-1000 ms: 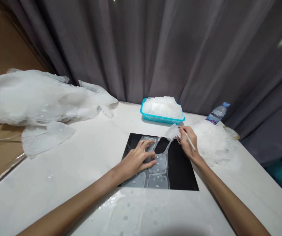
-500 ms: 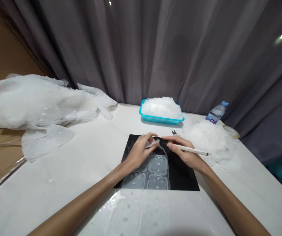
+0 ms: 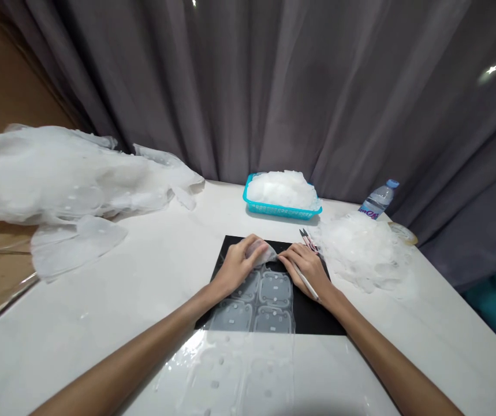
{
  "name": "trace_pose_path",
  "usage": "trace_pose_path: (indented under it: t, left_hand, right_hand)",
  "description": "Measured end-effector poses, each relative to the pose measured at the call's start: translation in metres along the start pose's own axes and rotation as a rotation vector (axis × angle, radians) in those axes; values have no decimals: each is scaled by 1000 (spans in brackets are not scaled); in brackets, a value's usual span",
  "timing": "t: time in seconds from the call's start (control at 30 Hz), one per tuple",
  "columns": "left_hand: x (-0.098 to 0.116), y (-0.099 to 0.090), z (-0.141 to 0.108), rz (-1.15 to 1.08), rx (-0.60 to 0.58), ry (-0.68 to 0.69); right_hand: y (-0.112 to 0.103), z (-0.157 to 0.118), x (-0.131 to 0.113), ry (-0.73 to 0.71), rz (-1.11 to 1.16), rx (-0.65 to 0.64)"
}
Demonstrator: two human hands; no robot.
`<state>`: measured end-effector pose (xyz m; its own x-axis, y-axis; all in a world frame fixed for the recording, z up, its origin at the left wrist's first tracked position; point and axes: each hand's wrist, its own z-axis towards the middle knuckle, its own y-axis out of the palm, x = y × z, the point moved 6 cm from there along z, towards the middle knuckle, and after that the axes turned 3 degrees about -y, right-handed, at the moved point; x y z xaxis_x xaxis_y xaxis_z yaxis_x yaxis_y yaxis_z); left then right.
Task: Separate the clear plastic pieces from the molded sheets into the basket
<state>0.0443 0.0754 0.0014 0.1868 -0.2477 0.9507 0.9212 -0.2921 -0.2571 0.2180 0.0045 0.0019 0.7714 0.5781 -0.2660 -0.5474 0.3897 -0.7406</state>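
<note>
My left hand [image 3: 238, 264] is closed on a small translucent white plastic piece [image 3: 261, 252] above the black mat [image 3: 317, 315]. Close to that piece's right tip, the fingers of my right hand [image 3: 305, 267] are pinched together. A slim white pen-like tool [image 3: 307, 283] is held in the same hand, slanting back toward the wrist; its working end is hidden. Beneath both hands lies a clear plastic sheet [image 3: 275, 289] with rounded-square moulded panels and small round dots. It runs from the mat over the white table's near part.
Small snips [image 3: 307, 239] lie behind my right hand. Clear plastic scraps [image 3: 362, 251], a water bottle [image 3: 378, 200] and a tape roll [image 3: 403, 233] are at right. A turquoise basket [image 3: 282, 211] holds white pieces. Large translucent sheets [image 3: 57, 179] are piled left, by cardboard [image 3: 5, 254].
My right hand has turned and come in against the plastic piece, and the tool now points down toward the wrist. More of the piece shows in my left hand. The snips are more exposed.
</note>
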Motion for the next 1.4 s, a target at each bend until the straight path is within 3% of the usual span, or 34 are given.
trace_pose_path:
  t: [0.17,0.23,0.33,0.43,0.6,0.8,0.93,1.13,1.4]
  left_hand:
    - [-22,-47,26,-199,316,-143]
    - [-21,-60,31,-284,329,-185]
    - [-10,-57,23,-371,208,-230]
    - [3,-35,3,-402,35,-261]
    - [20,2,-24,-453,-317,-251]
    - [27,6,-27,-583,-382,-177]
    - [29,7,-29,-545,-400,-111]
    - [44,8,-38,-304,-414,32]
    - [58,2,-40,-293,-413,137]
  right_hand:
    - [2,-2,4,13,-35,28]
    - [3,-4,7,30,-35,46]
    - [-2,-8,15,107,-37,126]
    - [-13,-11,18,188,-23,221]
    - [-26,-10,-12,166,126,247]
    - [-34,-7,-47,60,246,271]
    - [-42,-7,-52,18,230,320]
    - [-52,-8,-59,-22,239,342]
    - [-60,-12,-65,-102,189,392]
